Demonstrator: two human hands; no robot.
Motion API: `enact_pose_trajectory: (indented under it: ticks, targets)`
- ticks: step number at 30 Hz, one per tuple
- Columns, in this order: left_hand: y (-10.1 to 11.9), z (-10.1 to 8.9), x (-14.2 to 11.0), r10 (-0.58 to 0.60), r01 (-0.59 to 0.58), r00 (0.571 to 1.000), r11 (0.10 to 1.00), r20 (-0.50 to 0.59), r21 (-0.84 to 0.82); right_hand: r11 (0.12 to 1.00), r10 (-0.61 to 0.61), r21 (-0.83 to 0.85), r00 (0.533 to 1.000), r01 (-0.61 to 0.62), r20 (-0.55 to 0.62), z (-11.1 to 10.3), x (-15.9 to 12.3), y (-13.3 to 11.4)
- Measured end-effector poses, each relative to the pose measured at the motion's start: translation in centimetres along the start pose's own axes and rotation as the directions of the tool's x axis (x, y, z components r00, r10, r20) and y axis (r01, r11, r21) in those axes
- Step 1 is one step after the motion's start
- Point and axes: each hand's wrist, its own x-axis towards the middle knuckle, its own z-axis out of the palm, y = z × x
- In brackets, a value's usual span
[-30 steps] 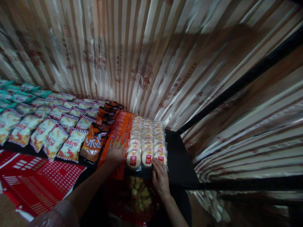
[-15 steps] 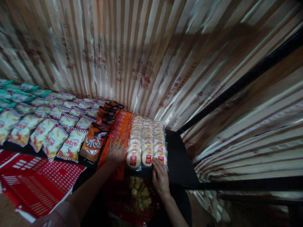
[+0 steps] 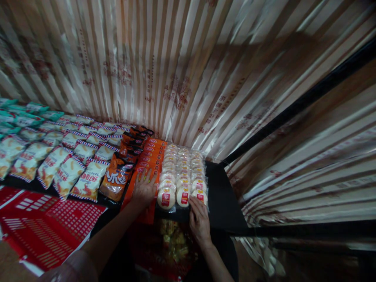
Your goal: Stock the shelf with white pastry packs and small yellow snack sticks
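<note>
My left hand (image 3: 144, 188) lies flat with fingers spread on the front of the overlapping orange snack packets (image 3: 149, 156), close to the left column of round white crackers. My right hand (image 3: 199, 219) touches the front edge of the rightmost column with its fingertips; its fingers are stretched out and hold nothing. The wrapped round crackers (image 3: 182, 197) lie in three columns of overlapping packs with red labels, on a black shelf top (image 3: 223, 199). Left of the orange packets stands a row of orange and black snack bags (image 3: 116, 178).
White snack bags with striped edges (image 3: 88, 180) and green bags (image 3: 22, 117) fill the shelf's left side. A red basket (image 3: 53, 227) is below at left. Gold-wrapped items (image 3: 174, 243) sit under the shelf edge. A striped curtain (image 3: 182, 70) hangs behind; a black bar (image 3: 293, 103) slants at right.
</note>
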Motion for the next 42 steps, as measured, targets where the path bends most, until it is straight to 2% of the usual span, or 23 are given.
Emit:
enact_pose_trajectory:
  ticks: [22, 31, 42]
  targets:
    - [0.03, -0.43, 0.25, 0.045, -0.045, 0.999, 0.999, -0.01, -0.001, 1.0, 0.007, 0.013, 1.0, -0.006, -0.015, -0.09, 0.23, -0.24]
    - [-0.18, -0.06, 0.3, 0.048, -0.048, 0.999, 0.999, -0.016, 0.001, 1.0, -0.005, 0.013, 1.0, 0.006, -0.01, -0.19, 0.25, -0.24]
    - [-0.39, -0.07, -0.48, 0.055, -0.055, 0.997, 0.998, -0.045, -0.003, 1.0, -0.008, 0.006, 1.0, 0.008, -0.006, -0.22, 0.26, -0.16]
